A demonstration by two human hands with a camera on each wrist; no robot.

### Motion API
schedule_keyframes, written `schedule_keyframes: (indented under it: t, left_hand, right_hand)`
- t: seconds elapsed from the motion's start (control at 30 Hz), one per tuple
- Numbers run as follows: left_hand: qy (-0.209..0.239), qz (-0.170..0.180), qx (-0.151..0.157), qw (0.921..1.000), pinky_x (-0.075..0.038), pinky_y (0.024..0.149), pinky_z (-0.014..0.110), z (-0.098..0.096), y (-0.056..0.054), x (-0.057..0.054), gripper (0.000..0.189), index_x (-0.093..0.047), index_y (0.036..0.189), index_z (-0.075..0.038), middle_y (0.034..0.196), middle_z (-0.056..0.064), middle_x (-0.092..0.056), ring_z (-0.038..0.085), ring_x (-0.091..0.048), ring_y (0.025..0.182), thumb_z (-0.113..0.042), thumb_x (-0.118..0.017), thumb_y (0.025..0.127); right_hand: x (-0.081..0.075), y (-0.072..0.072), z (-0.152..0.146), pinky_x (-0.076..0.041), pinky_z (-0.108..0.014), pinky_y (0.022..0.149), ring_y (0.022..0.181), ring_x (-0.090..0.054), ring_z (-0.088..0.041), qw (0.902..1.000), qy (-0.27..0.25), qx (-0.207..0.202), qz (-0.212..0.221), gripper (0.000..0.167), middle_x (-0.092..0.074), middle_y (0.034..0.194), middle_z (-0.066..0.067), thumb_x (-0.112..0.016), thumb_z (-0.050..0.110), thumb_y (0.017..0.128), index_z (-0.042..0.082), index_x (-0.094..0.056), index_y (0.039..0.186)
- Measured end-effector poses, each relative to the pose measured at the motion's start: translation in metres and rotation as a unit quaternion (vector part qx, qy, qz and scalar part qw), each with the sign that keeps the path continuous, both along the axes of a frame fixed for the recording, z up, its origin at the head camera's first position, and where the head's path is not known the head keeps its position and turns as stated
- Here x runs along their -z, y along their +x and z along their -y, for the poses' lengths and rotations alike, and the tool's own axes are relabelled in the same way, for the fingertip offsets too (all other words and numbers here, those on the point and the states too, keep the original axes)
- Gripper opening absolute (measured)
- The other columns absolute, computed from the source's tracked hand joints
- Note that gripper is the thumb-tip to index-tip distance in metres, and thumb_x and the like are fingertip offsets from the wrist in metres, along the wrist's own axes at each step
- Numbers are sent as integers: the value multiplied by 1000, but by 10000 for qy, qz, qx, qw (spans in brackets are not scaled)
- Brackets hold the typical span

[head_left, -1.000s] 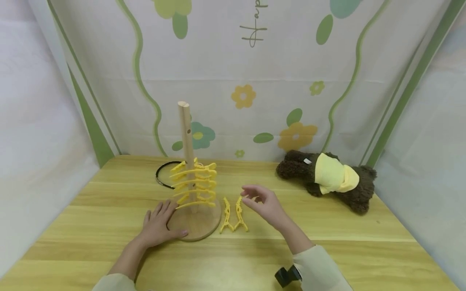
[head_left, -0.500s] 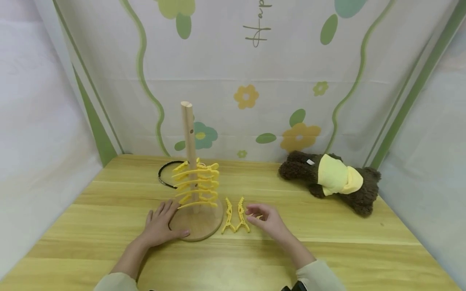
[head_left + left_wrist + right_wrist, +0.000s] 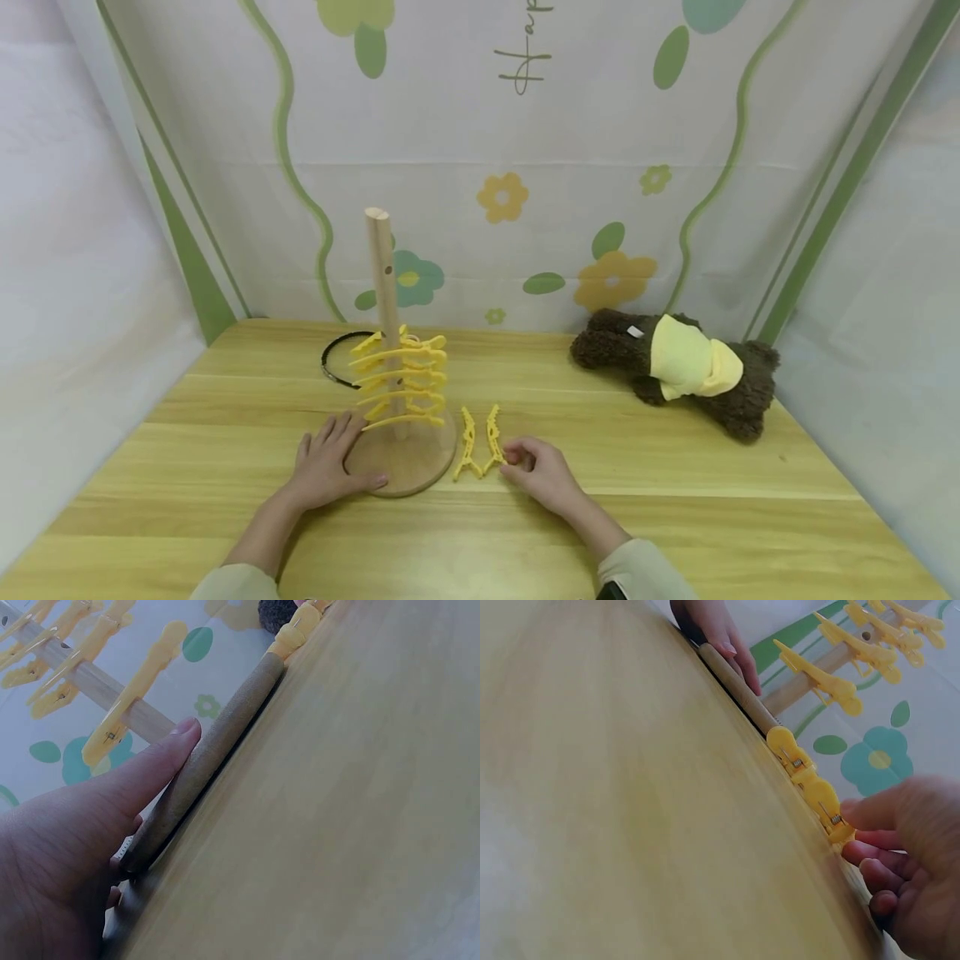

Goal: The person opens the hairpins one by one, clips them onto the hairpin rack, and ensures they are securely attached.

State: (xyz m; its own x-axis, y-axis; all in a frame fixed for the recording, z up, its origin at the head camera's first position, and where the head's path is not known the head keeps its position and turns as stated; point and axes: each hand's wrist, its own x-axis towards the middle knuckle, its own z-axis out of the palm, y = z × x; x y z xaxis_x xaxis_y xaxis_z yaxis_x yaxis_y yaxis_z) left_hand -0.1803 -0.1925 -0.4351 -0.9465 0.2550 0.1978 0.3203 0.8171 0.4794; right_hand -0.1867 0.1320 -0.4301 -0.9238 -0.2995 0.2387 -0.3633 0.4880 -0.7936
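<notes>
My left hand [image 3: 327, 463] rests spread on the round wooden base [image 3: 405, 467] of an upright post [image 3: 386, 275], its thumb pressing the rim in the left wrist view. Several yellow hair clips [image 3: 405, 379] are clamped one above another across the post. To the right of the base, two more clips lie side by side, a left hair clip [image 3: 468, 443] and a right hair clip [image 3: 492, 435]. With thumb and fingers bent, my right hand [image 3: 546, 477] pinches the handle end of the right one. In the right wrist view, the fingertips [image 3: 855, 814] partly cover that end.
Behind the post lies a thin black hoop [image 3: 335, 379]. A dark brown plush toy [image 3: 615, 340] in a yellow top lies at the back right. The wooden table [image 3: 675, 467] meets a flower-patterned cloth backdrop [image 3: 450, 125].
My right hand has come down and nearer to me, its fingers closing at the right hair clip's handle end. The left hand stays on the base.
</notes>
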Motion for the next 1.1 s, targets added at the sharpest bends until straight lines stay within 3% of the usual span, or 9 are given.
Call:
schedule_keyframes:
  t: [0.13, 0.37, 0.53, 0.63, 0.73, 0.87, 1.1]
  left_hand:
    - [-10, 21, 6, 10000, -1, 87, 64, 1, -1, 1, 91, -28, 134, -10, 135, 24, -21, 43, -9, 122, -61, -60, 65]
    - [98, 64, 6, 9999, 0, 87, 64, 0, -1, 0, 93, -27, 135, -10, 135, 25, -21, 44, -8, 122, -60, -62, 64]
    - [97, 65, 3, 9999, 0, 87, 64, -1, 0, -1, 94, -27, 135, -10, 135, 25, -21, 44, -8, 122, -60, -62, 64]
    - [123, 57, 8, 9999, 0, 87, 64, -1, 0, -1, 94, -28, 134, -9, 135, 25, -21, 44, -8, 122, -60, -63, 64]
    - [134, 44, 11, 9999, 0, 87, 64, 0, 0, -2, 93, -29, 134, -8, 135, 25, -21, 44, -9, 122, -60, -63, 64]
    - [86, 47, 2, 10000, -1, 87, 64, 0, 1, -1, 92, -29, 134, -9, 135, 25, -21, 44, -9, 122, -60, -62, 64]
    - [79, 25, -8, 10000, -1, 87, 64, -1, 1, -2, 92, -30, 134, -9, 135, 25, -22, 44, -10, 122, -59, -63, 64]
  right_hand:
    - [0, -1, -1, -38, -21, 49, 56, -43, -7, 9995, 93, 297, -29, 14, -53, 69, 2, -66, 7, 75, 0, -63, 87]
    - [0, -4, -4, -40, -21, 49, 58, -45, -11, 9959, -37, 906, 49, 11, -55, 69, 0, -64, 6, 76, -1, -62, 84]
    - [1, -4, -2, -43, -26, 59, 67, -50, -13, 9930, 107, 1175, 36, 34, -56, 76, -1, -69, 26, 74, -1, -61, 91]
    - [2, -2, 2, -43, -30, 66, 76, -50, -14, 9903, 625, 1242, 6, 51, -54, 83, -1, -69, 42, 68, 1, -60, 97]
    - [2, 2, 6, -42, -34, 68, 80, -49, -16, 9848, 1125, 1322, -116, 58, -51, 87, -2, -68, 49, 65, 3, -58, 98]
    - [1, 4, 8, -43, -34, 67, 78, -50, -17, 9776, 1390, 1549, -329, 53, -51, 85, -2, -71, 45, 64, 3, -58, 93]
    - [0, 3, 5, -42, -35, 64, 76, -49, -21, 9684, 1371, 2025, -488, 38, -52, 83, -7, -72, 28, 65, 0, -60, 89]
